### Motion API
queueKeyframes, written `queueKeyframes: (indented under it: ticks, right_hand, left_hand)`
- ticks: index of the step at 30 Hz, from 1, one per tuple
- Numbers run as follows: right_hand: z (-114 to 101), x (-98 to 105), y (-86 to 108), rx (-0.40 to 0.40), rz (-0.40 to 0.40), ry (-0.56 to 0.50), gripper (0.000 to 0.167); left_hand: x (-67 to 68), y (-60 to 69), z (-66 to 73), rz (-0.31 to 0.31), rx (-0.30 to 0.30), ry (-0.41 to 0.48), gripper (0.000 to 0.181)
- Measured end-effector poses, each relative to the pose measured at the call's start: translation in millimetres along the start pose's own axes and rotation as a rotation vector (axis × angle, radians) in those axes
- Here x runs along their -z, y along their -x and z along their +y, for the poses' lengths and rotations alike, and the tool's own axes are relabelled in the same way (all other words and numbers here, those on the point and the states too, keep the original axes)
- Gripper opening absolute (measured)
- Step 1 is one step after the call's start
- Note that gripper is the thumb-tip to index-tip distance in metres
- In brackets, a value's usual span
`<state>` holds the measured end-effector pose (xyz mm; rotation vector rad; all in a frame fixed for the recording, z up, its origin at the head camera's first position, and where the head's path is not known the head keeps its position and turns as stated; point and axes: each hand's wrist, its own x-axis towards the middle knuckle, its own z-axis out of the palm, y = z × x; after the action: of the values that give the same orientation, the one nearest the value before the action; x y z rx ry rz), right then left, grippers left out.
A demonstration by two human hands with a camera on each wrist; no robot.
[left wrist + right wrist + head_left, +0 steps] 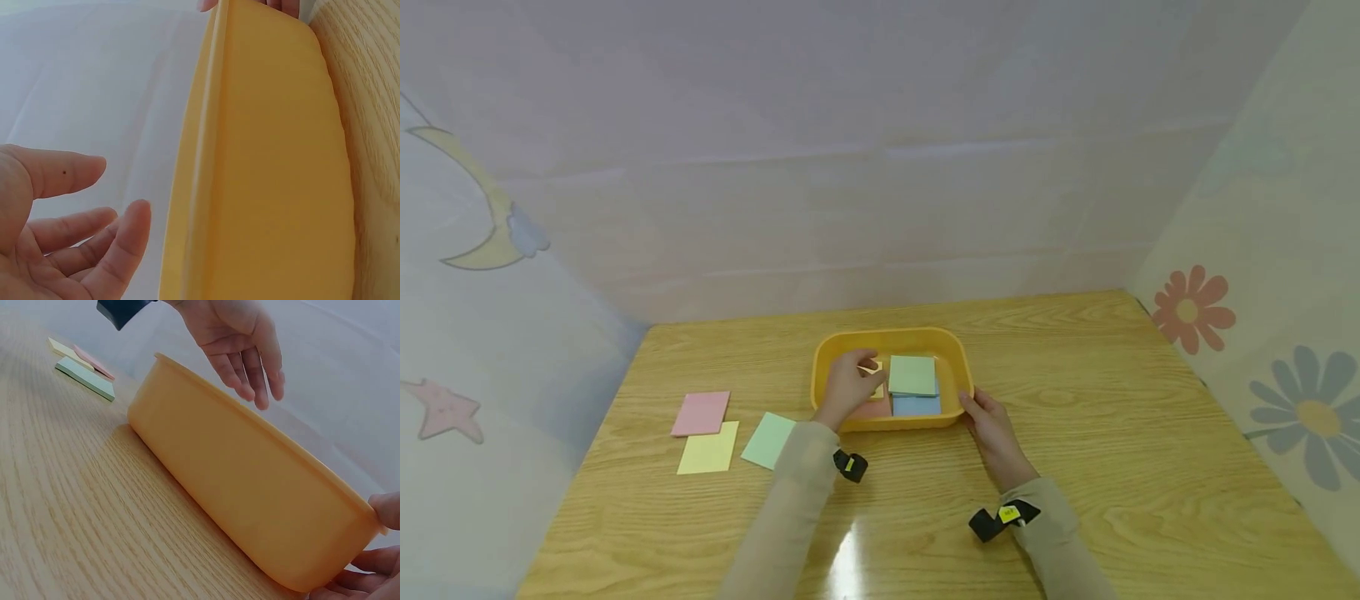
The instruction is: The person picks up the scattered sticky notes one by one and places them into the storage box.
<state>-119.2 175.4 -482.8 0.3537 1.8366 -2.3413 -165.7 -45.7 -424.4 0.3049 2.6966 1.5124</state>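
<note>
A yellow plastic basket (pixel 895 424) sits on the wooden table. My left hand (pixel 848 383) hovers above its left half, holding nothing, thumb and fingers apart in the left wrist view. My right hand (pixel 995 435) grips the basket's front right corner, its thumb at the rim and its fingers against the outside below, as the right wrist view shows. Inside the basket, a green sticky-note pad (pixel 912 375) overlaps a blue pad (pixel 916 406). Left of those, a yellow pad (pixel 877 385) lies over a pink-red pad (pixel 871 409), both partly hidden by my left hand.
Left of the basket on the table, a pink pad (pixel 702 413) overlaps a yellow pad (pixel 709 450). Closer to my left sleeve lies a green pad (pixel 767 440), partly covered by it. Printed cloth walls stand behind the table and at both sides.
</note>
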Motion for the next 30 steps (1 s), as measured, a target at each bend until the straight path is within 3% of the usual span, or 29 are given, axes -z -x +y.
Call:
queueKeyframes:
  ticks: [11,16,22,30]
  right_hand:
    - [-1.2,-0.3,1.0,0.009,-0.004,0.002,0.048]
    - [-1.0,-0.4,1.5,0.017,-0.012,0.007,0.048]
    - [-0.5,-0.2,0.0,0.025,-0.017,0.011,0.048]
    - [-0.7,0.5,-2.0,0.012,0.002,0.005,0.047]
  left_hand:
    - [17.4,13.8,1.3,0.048,-0.095,-0.069,0.034]
    - [24.5,23.4,0.5,0.073,-0.137,-0.165,0.035]
    - [31.7,34.8,-2.0,0.098,-0.132,-0.252,0.038]
    - [44.0,46.9,-4.7,0.15,-0.178,-0.411,0.04]
